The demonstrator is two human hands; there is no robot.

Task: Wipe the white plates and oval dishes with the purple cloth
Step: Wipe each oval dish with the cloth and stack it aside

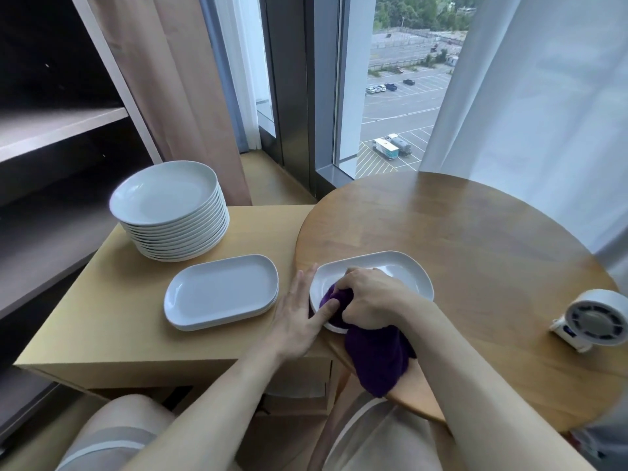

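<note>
A white oval dish (397,271) lies on the round wooden table (475,239) near its left edge. My right hand (370,297) grips the purple cloth (377,358) and presses it into the dish's near left part; the cloth's loose end hangs over the table edge. My left hand (299,316) lies flat with straight fingers against the dish's left rim, thumb on the rim. A small stack of oval dishes (221,292) and a tall stack of round white plates (170,212) sit on the low cabinet (102,317) to the left.
A small white fan (591,319) stands at the table's right edge. Dark shelves fill the left wall. Curtains and a tall window lie behind the cabinet and table. My knees are below the table edge.
</note>
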